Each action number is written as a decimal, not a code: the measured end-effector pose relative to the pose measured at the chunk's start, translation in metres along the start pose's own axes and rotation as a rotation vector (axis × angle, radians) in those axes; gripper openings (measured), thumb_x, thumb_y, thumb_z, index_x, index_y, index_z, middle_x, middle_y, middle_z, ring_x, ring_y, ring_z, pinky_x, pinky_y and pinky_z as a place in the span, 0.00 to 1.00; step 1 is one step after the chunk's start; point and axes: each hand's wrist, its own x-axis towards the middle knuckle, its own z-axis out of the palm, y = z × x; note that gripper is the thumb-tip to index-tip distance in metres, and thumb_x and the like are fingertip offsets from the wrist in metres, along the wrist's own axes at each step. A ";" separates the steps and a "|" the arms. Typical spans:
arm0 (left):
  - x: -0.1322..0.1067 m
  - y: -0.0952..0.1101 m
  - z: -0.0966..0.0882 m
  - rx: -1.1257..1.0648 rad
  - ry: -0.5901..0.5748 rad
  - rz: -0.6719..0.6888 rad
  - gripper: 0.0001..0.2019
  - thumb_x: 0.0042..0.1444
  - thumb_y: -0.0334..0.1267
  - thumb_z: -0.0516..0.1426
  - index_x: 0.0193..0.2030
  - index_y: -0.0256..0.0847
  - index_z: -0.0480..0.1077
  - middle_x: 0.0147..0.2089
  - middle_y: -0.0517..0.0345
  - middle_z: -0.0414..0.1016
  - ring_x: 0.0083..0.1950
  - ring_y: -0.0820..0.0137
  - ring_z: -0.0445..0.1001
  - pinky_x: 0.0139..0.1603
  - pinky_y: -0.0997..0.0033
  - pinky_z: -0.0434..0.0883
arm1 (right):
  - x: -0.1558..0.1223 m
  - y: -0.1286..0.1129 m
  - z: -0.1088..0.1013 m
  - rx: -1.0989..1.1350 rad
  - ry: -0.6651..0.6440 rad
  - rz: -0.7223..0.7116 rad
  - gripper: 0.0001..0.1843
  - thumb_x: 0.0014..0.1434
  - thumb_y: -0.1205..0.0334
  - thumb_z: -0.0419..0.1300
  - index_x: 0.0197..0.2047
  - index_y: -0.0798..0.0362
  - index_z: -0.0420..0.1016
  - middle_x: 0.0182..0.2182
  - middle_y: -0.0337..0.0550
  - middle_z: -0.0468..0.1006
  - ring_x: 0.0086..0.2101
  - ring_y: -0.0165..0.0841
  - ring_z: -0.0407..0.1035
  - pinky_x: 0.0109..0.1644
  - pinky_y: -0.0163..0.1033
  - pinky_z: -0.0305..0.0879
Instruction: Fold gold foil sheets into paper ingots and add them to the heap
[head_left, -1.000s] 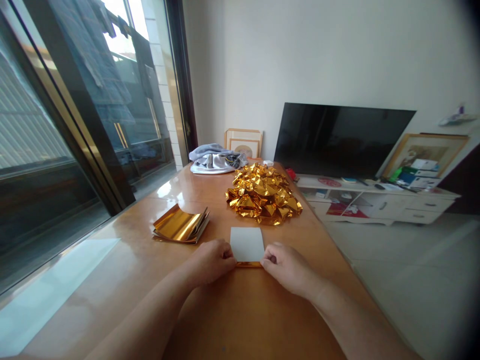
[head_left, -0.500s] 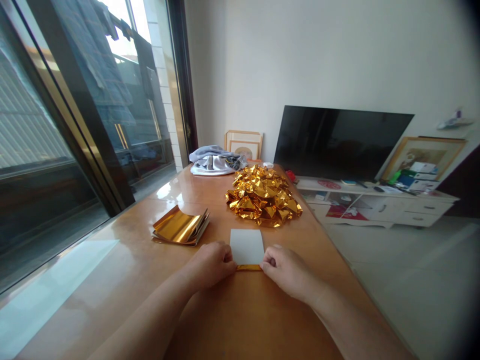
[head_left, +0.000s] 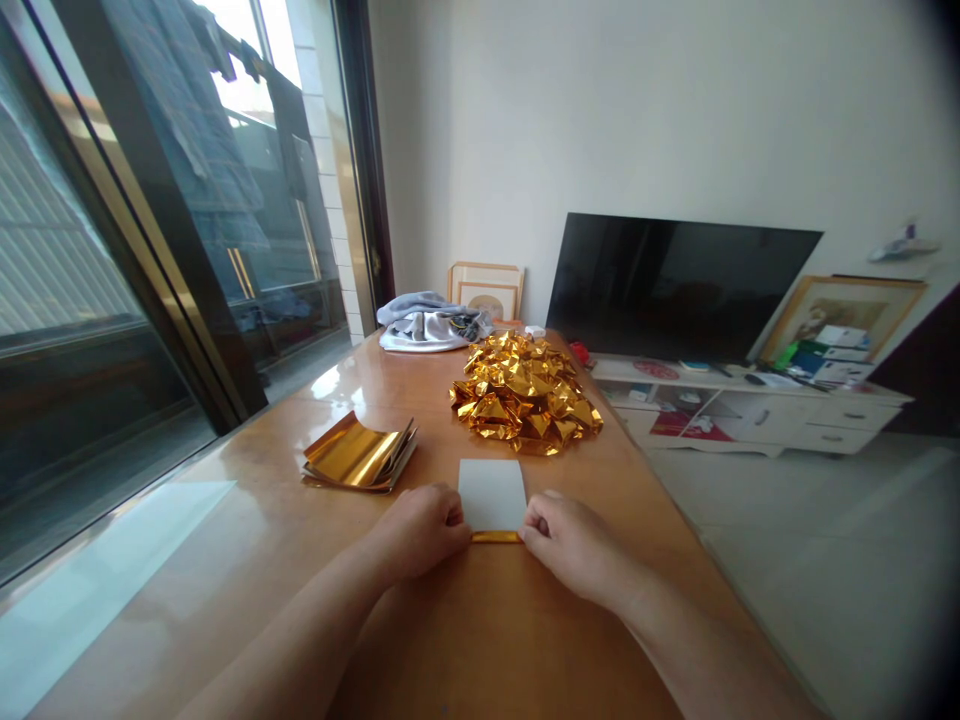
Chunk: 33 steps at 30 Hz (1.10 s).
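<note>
From where I stand, the sheet of paper lies on the brown surface, right between the two hands. The left hand pinches one near corner and the right hand pinches the other, with fingers curled in. The pale side is up, and a gold strip runs along the near edge. A second ago that strip looked darker and a bit lined; now it is one bright, smooth band. The hands have hardly moved, so I think the fold is getting pressed flatter. A bit farther, to the left, sits a stack of gold sheets. Past the paper is a big heap of shiny gold pieces. Behind that is some bunched cloth.
</note>
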 end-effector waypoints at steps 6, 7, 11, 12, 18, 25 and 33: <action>0.000 0.000 0.001 0.003 -0.002 -0.010 0.06 0.52 0.39 0.57 0.27 0.40 0.69 0.33 0.57 0.74 0.32 0.70 0.68 0.28 0.72 0.55 | -0.001 -0.001 -0.001 -0.019 -0.014 0.001 0.06 0.60 0.63 0.59 0.31 0.51 0.71 0.32 0.39 0.73 0.33 0.31 0.65 0.33 0.35 0.51; 0.000 0.001 0.001 0.004 -0.003 -0.015 0.07 0.52 0.39 0.57 0.27 0.40 0.69 0.33 0.57 0.74 0.31 0.71 0.68 0.28 0.72 0.55 | -0.001 -0.002 -0.002 -0.024 -0.015 0.001 0.06 0.60 0.63 0.59 0.31 0.51 0.71 0.32 0.39 0.73 0.33 0.31 0.65 0.33 0.35 0.51; -0.001 0.001 0.001 0.006 -0.007 -0.022 0.07 0.53 0.40 0.56 0.27 0.40 0.70 0.33 0.57 0.74 0.32 0.70 0.68 0.29 0.72 0.56 | -0.001 -0.003 -0.003 -0.042 -0.016 -0.003 0.05 0.60 0.63 0.59 0.31 0.51 0.71 0.32 0.39 0.73 0.33 0.31 0.65 0.33 0.35 0.50; -0.001 0.000 0.000 0.008 -0.006 -0.016 0.08 0.53 0.40 0.56 0.27 0.40 0.70 0.33 0.57 0.74 0.31 0.70 0.68 0.29 0.72 0.56 | -0.002 -0.004 -0.004 -0.044 -0.016 -0.006 0.05 0.60 0.63 0.59 0.31 0.51 0.71 0.32 0.39 0.73 0.33 0.31 0.65 0.33 0.35 0.50; -0.001 -0.002 0.000 0.016 -0.009 0.020 0.08 0.55 0.41 0.56 0.28 0.41 0.69 0.34 0.57 0.73 0.32 0.70 0.68 0.29 0.72 0.57 | -0.002 -0.005 -0.005 -0.044 -0.018 -0.017 0.05 0.60 0.64 0.58 0.32 0.51 0.70 0.32 0.39 0.73 0.33 0.31 0.65 0.34 0.35 0.51; -0.003 0.000 0.001 0.042 0.016 0.049 0.06 0.55 0.40 0.56 0.31 0.41 0.68 0.36 0.56 0.73 0.35 0.67 0.69 0.32 0.71 0.58 | -0.004 -0.008 -0.007 -0.059 -0.030 -0.018 0.05 0.61 0.64 0.58 0.32 0.51 0.69 0.33 0.39 0.73 0.33 0.31 0.65 0.33 0.35 0.51; -0.009 0.016 -0.007 0.031 0.026 0.254 0.17 0.53 0.25 0.54 0.45 0.49 0.73 0.45 0.55 0.71 0.48 0.63 0.69 0.48 0.68 0.63 | -0.005 -0.005 -0.006 -0.035 -0.004 -0.034 0.05 0.60 0.65 0.59 0.33 0.50 0.66 0.33 0.38 0.72 0.34 0.31 0.65 0.34 0.35 0.50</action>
